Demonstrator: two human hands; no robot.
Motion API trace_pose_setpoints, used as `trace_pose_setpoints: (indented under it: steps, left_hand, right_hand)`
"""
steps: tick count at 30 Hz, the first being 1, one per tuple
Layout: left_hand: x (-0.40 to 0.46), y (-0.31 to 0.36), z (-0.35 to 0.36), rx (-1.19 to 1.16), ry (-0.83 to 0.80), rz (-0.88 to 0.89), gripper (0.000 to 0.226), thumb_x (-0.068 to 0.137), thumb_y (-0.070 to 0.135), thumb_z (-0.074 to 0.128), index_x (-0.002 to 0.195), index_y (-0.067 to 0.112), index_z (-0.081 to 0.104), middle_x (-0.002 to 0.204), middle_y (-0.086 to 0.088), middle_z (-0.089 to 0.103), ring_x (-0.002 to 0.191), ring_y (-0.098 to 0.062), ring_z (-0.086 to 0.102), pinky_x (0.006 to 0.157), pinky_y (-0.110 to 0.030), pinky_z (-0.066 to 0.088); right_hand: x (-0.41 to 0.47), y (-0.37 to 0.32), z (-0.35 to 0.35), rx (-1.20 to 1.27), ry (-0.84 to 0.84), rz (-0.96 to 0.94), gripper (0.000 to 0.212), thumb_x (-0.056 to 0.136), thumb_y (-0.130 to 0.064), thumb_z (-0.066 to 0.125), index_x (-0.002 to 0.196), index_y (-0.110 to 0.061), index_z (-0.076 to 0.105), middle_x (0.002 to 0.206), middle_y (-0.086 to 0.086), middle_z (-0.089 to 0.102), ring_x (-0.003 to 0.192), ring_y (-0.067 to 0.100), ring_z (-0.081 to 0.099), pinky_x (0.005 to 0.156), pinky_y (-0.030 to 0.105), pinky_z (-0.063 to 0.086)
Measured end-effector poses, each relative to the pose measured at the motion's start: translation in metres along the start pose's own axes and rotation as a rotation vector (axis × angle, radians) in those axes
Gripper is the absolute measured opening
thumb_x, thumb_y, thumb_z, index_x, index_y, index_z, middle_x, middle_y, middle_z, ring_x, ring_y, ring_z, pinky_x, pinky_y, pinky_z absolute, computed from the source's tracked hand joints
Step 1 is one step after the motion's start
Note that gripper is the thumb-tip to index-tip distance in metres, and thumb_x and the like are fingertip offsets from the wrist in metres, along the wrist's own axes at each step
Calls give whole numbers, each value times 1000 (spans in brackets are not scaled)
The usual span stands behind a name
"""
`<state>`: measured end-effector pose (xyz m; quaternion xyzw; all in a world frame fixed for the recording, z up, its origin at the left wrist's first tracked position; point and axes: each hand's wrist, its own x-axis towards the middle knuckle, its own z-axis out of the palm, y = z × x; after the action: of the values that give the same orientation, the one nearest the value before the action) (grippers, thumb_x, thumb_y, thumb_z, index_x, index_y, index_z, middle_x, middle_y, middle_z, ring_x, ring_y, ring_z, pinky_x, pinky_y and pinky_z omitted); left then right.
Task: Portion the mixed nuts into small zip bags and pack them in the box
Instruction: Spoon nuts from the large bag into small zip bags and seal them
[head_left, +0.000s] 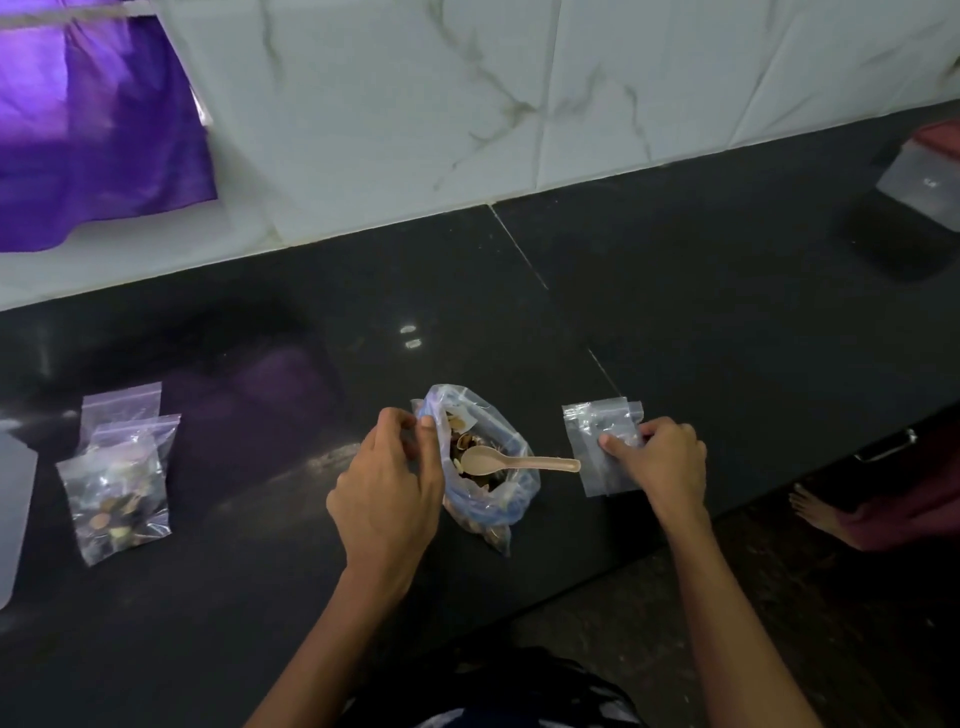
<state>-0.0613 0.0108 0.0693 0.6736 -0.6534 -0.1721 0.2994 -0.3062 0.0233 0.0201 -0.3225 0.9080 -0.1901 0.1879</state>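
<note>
Head view: nut bag (483, 467) holds spoon (511, 461); filled zip bags (117, 483) left.

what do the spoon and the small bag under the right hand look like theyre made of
Spoon: matte beige, probably plastic, possibly wood fibre; uniform colour without shine. Small bag under the right hand: thin clear glossy plastic film; the counter shows through.

On the black stone counter (675, 322), the left hand (387, 493) pinches the clear nut bag's rim (480, 467); a beige plastic spoon (514, 461) lies across it. The right hand (662, 460) grips an empty small clear zip bag (597, 441) near the front edge.
</note>
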Motion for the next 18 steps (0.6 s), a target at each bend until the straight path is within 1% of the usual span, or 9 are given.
trace_pose_setpoints:
  steps: [3, 4, 6, 8, 11, 13, 14, 16, 18]
  left_hand:
    - [-1, 0, 3, 10, 9, -33, 26, 96, 48, 40, 89, 25, 49, 71, 14, 53, 63, -13, 55, 63, -33, 40]
    - [-1, 0, 4, 10, 23, -37, 27, 96, 48, 40, 89, 25, 49, 70, 15, 53, 64, -15, 56, 64, -34, 42]
    - [-2, 0, 6, 9, 39, -39, 28, 95, 50, 38, 89, 25, 48, 68, 17, 50, 64, -16, 56, 65, -35, 42]
    - [-5, 0, 6, 6, 37, -39, 27, 95, 49, 38, 88, 25, 48, 67, 18, 49, 64, -15, 56, 63, -33, 40]
    - [-8, 0, 5, -8, 40, -58, 27, 96, 49, 39, 89, 25, 49, 68, 16, 51, 64, -18, 59, 64, -38, 47]
    - [-9, 2, 3, -27, 50, -67, 28, 95, 49, 39, 88, 24, 50, 67, 15, 52, 64, -19, 60, 65, -40, 50]
    - [-10, 4, 2, -40, 57, -58, 28, 95, 49, 38, 87, 25, 50, 65, 15, 52, 62, -17, 59, 63, -40, 50]
    - [-11, 8, -2, -92, 65, -19, 28, 93, 51, 38, 85, 26, 49, 62, 16, 52, 57, -9, 57, 58, -38, 50]
    - [-11, 11, -8, -180, 59, 24, 28, 92, 54, 41, 82, 30, 50, 61, 14, 55, 54, -4, 56, 53, -34, 48]
  right_hand:
    - [3, 6, 1, 88, 14, -18, 33, 79, -36, 73, 99, -15, 58, 105, 7, 58, 98, 23, 55, 77, 36, 49]
    - [3, 8, 1, 117, 35, -29, 24, 81, -32, 71, 94, -16, 57, 100, 5, 60, 93, 21, 57, 72, 33, 49]
    - [2, 10, -2, 158, 73, -62, 11, 88, -26, 64, 88, -18, 57, 93, 2, 62, 82, 15, 56, 61, 27, 42]
    - [0, 13, -5, 185, 87, -79, 10, 92, -28, 57, 90, -19, 61, 93, 0, 63, 80, 14, 57, 58, 26, 41]
    - [-4, 16, -11, 238, 130, -77, 18, 93, -34, 54, 98, -20, 65, 99, 1, 64, 85, 15, 60, 65, 29, 48]
    - [-13, 11, -25, 370, 145, -89, 14, 92, -34, 55, 97, -24, 63, 102, -2, 63, 89, 13, 59, 68, 26, 47]
    - [-19, 7, -33, 458, 148, -125, 12, 92, -34, 56, 97, -25, 64, 102, -4, 64, 92, 12, 59, 70, 26, 47]
    - [-39, -11, -46, 637, 175, -263, 13, 91, -32, 59, 97, -25, 67, 99, -8, 65, 93, 9, 61, 74, 28, 51]
    - [-66, -35, -50, 800, 183, -415, 10, 89, -23, 62, 96, -26, 67, 94, -6, 65, 86, 8, 62, 70, 21, 52]
